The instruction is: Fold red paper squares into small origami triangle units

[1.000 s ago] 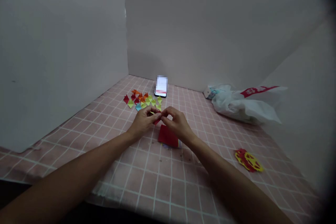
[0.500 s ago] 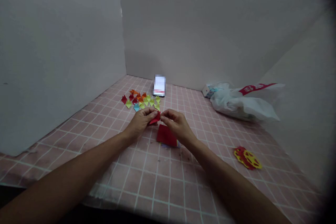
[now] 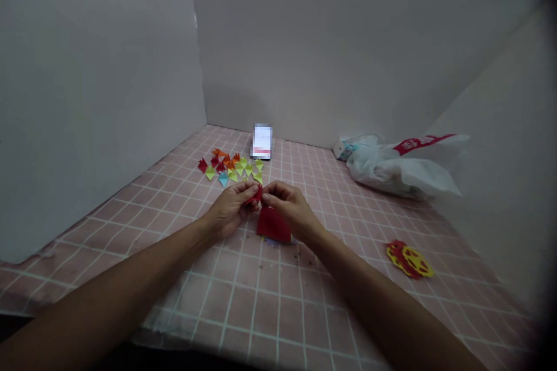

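A small folded piece of red origami paper (image 3: 257, 195) is pinched between the thumb and fingers of my left hand (image 3: 234, 203). The thumb and fingertips of my right hand (image 3: 288, 204) close on its right edge. Just below the hands lies a stack of square paper (image 3: 274, 226) with a red sheet on top, partly covered by my right hand. Beyond my left hand sits a group of small folded paper cranes (image 3: 233, 166) in red, orange, yellow-green and one light blue.
A phone with a lit screen (image 3: 261, 141) stands upright near the back wall. At the right are a white plastic bag (image 3: 387, 168) and a small box (image 3: 344, 148). Red and yellow cutout shapes (image 3: 409, 259) lie nearer on the pink tiled tabletop (image 3: 209, 295).
My right fingertips have come closer to the left ones and meet the red paper's edge. The whole view has shifted slightly, with the things on the table staying put.
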### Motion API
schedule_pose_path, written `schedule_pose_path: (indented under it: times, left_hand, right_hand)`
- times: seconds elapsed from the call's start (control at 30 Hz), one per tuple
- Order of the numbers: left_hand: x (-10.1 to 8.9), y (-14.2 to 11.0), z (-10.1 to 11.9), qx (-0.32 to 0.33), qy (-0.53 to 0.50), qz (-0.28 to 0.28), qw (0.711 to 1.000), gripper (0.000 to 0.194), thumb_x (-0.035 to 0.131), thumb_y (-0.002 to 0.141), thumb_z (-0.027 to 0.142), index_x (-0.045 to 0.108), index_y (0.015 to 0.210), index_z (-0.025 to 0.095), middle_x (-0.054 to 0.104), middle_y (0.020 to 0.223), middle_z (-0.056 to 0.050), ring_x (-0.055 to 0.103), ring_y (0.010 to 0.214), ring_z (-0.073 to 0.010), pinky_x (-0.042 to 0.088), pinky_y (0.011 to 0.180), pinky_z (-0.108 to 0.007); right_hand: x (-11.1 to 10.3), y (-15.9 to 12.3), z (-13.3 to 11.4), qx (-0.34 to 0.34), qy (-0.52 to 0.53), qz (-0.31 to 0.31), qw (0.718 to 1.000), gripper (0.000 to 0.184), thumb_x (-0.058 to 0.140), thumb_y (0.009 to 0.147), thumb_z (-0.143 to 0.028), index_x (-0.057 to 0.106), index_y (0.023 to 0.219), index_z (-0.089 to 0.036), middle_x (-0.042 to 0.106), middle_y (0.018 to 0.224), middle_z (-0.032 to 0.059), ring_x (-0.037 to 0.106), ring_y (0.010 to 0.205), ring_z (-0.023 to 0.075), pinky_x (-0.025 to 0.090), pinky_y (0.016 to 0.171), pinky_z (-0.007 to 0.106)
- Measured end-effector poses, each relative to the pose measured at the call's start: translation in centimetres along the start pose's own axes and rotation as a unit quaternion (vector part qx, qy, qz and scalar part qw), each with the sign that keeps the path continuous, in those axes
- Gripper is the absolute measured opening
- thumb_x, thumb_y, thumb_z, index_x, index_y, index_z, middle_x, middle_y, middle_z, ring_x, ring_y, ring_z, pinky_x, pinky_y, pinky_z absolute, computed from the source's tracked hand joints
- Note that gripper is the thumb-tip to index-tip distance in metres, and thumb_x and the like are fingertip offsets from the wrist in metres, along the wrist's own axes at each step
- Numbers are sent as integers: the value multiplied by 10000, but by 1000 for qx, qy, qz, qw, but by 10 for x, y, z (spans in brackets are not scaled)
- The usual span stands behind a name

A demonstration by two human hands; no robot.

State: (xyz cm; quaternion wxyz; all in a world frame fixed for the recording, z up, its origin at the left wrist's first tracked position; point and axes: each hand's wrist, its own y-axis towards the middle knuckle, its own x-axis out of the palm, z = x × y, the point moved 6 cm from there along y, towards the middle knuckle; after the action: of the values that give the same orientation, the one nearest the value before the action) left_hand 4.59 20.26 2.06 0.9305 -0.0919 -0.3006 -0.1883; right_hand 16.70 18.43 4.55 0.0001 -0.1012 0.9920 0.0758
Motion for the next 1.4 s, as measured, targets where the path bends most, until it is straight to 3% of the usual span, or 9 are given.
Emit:
schedule_pose_path:
  times: [0.2, 0.4, 0.57, 0.67, 0.97, 1.3, 1.4]
  left_hand:
    - [1, -2, 2, 16, 22, 5, 1000, 298, 876, 665, 255, 666, 841, 139, 637, 738, 27, 571, 553, -45, 487, 549, -147]
    - [8, -9, 15, 124, 156, -20, 980, 282, 815, 745, 305, 616, 901, 180, 638, 867, 23, 634, 715, -95, 540, 655, -209]
    - [9, -8, 14, 114, 203, -24, 972, 298, 786, 756, 377, 594, 860, 173, 660, 846, 4, 662, 742, -129, 575, 714, -271]
    - [11, -9, 16, 124, 225, -30, 966, 293, 781, 753, 369, 605, 875, 169, 667, 814, 0, 675, 736, -146, 588, 721, -295]
    - [11, -12, 20, 146, 280, 5, 949, 219, 719, 790, 345, 646, 849, 147, 673, 788, -18, 678, 702, -142, 610, 676, -274]
    - [15, -16, 24, 158, 323, 16, 933, 133, 662, 816, 299, 637, 812, 168, 652, 691, 1, 629, 564, -118, 530, 550, -226]
    - [14, -17, 28, 183, 361, 27, 914, 79, 650, 805, 250, 658, 814, 172, 656, 725, -11, 622, 593, -129, 514, 561, -237]
  right_hand:
    - [-1, -1, -4, 0, -27, 18, 999, 114, 671, 743, -273, 620, 764, -174, 623, 748, -5, 554, 686, 125, 425, 685, 282]
    - [-4, -4, -7, -26, -102, 53, 993, 128, 604, 771, -257, 562, 677, -181, 580, 652, -11, 518, 619, 131, 388, 583, 261]
    - [-1, -11, -24, -109, -266, 94, 953, 146, 565, 815, -222, 548, 673, -192, 579, 660, 5, 516, 630, 144, 380, 604, 273]
    - [2, -14, -29, -131, -308, 96, 937, 154, 562, 841, -236, 545, 693, -196, 602, 693, 24, 536, 644, 155, 384, 614, 282]
    - [1, -12, -28, -141, -316, 83, 935, 143, 551, 828, -174, 543, 686, -192, 594, 678, 14, 539, 641, 154, 381, 614, 279]
    - [1, -13, -29, -137, -304, 72, 940, 148, 540, 819, -185, 532, 671, -196, 589, 669, 9, 536, 638, 148, 380, 614, 278]
    - [2, -12, -29, -145, -296, 66, 942, 137, 540, 805, -174, 535, 670, -196, 583, 668, 3, 535, 639, 145, 384, 619, 276]
